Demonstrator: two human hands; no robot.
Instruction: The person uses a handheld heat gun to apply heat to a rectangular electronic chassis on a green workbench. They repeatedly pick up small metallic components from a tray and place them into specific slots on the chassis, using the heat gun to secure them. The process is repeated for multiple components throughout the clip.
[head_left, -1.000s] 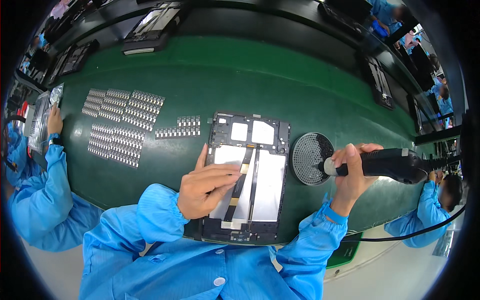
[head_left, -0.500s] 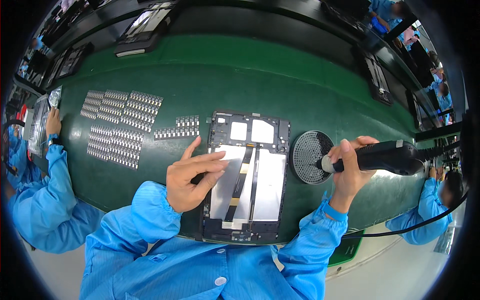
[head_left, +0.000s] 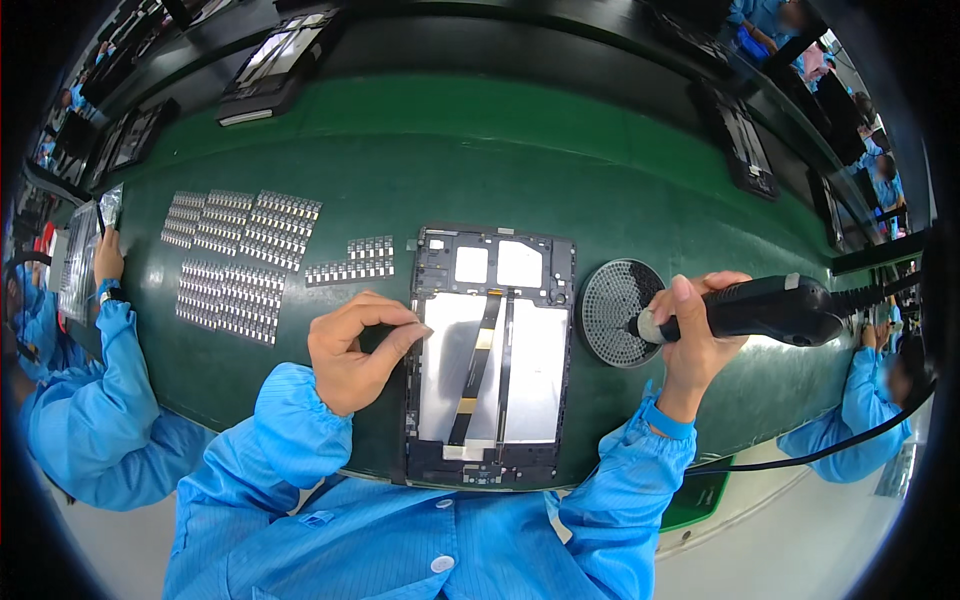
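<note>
In front of me lies an opened tablet (head_left: 535,375), its dark frame, silvery inner plates and flat ribbon cables showing. My left hand (head_left: 350,348) is at its left edge, thumb and forefinger pinched together at the rim; whatever may be between the fingertips is too small to make out. A black corded electric screwdriver (head_left: 765,310) lies sideways in my right hand (head_left: 697,330), gripped near its pale front end. That end reaches over the round grey screw tray (head_left: 608,318), where small dark screws (head_left: 630,285) are heaped on the right side.
Sheets of small metallic parts (head_left: 230,300) lie on the green table (head_left: 400,160) at left, with a smaller strip (head_left: 350,268) beside the tablet. More tablets (head_left: 285,60) rest on the dark rail beyond. Co-workers' sleeves (head_left: 95,400) show at both sides. The screwdriver's cable (head_left: 800,460) hangs at right.
My left hand has moved left and its spread fingers have come together into a pinch at the tablet's edge. The right hand stays with the screwdriver at the screw tray.
</note>
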